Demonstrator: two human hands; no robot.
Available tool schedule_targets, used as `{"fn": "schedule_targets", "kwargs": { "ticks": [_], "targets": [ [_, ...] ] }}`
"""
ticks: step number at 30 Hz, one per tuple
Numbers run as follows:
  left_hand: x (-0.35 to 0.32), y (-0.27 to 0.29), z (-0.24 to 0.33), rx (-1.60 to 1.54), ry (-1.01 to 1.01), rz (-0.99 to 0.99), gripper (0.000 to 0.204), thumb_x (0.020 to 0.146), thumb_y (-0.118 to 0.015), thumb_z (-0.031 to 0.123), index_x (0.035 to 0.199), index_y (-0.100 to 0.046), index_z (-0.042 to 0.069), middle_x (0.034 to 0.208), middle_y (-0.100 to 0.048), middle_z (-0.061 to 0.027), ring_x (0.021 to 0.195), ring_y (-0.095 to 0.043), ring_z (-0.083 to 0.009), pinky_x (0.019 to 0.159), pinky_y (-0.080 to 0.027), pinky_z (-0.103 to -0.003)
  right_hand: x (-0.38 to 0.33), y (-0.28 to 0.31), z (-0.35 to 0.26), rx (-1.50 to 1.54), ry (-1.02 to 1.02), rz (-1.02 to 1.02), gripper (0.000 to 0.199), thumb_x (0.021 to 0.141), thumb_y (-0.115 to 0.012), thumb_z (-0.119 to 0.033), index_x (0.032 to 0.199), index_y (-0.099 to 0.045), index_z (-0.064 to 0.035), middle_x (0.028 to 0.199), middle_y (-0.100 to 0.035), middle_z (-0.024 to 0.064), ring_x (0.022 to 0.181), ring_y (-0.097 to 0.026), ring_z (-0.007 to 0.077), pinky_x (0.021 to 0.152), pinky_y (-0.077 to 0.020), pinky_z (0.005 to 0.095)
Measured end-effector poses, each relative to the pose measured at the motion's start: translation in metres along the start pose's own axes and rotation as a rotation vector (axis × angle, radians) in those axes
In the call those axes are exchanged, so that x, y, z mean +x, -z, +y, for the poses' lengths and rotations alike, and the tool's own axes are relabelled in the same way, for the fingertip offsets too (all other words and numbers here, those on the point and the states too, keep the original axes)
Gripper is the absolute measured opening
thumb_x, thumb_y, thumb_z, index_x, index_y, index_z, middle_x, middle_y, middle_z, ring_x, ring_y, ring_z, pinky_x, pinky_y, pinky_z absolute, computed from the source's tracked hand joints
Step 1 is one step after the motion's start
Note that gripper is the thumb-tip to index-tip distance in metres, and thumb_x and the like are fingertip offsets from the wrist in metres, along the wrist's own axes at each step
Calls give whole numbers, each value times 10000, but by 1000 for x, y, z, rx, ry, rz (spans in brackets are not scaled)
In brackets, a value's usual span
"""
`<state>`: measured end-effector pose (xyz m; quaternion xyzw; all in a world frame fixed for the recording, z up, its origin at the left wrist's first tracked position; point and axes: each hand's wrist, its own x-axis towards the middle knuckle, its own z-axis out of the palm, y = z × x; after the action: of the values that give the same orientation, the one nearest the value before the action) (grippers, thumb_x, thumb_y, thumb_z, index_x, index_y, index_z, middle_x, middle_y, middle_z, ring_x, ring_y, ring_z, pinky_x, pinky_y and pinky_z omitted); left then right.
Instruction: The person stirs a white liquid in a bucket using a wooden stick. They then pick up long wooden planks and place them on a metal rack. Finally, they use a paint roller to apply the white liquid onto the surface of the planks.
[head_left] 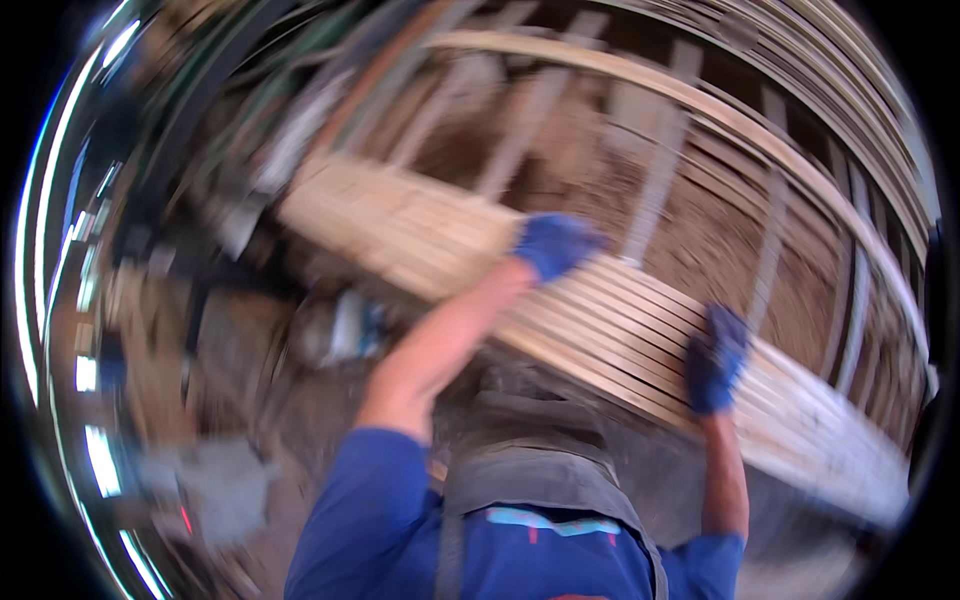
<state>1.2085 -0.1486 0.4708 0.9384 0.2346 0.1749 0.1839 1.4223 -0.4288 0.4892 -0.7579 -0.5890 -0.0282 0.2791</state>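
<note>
A row of long, pale wooden boards (pixel 610 335) lies side by side in front of me, running from the upper left to the lower right. Narrow dark gaps show between several of them. My left hand (pixel 553 246), in a blue glove, rests on the far edge of the row; motion smears its fingers. Farther right, my right hand (pixel 716 360), also gloved in blue, lies on top of the boards with its fingers stretched toward the far edge.
Beyond the boards, metal crossbars (pixel 658 185) span a brown area that looks like sawdust. A long single board (pixel 640 72) lies across them farther back. Stacked lengths (pixel 850 70) fill the far right. Blurred clutter, including a white-and-blue object (pixel 352 325), is at the left.
</note>
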Motion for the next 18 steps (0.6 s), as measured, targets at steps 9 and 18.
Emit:
{"fn": "schedule_targets", "kwargs": {
  "ticks": [9, 18],
  "targets": [
    [-177, 120, -5, -102, -27, 480, 449, 933, -607, 408, 1220, -628, 64, 992, -685, -121, 882, -630, -275, 854, -498, -414, 31, -14, -216, 560, 111, -123, 370, 930, -549, -68, 1293, -567, 4, 1041, -700, 138, 938, -674, 297, 863, -522, 393],
    [-723, -49, -64, -259, 1385, 408, 304, 994, -521, 228, 1083, -684, -12, 961, -690, -116, 780, -601, -166, 768, -514, -343, -31, -375, -437, 340, 457, -861, 497, 893, -618, -306, 1299, -550, -28, 1155, -656, 213, 1001, -652, 371, 879, -513, 454]
  ]
}}
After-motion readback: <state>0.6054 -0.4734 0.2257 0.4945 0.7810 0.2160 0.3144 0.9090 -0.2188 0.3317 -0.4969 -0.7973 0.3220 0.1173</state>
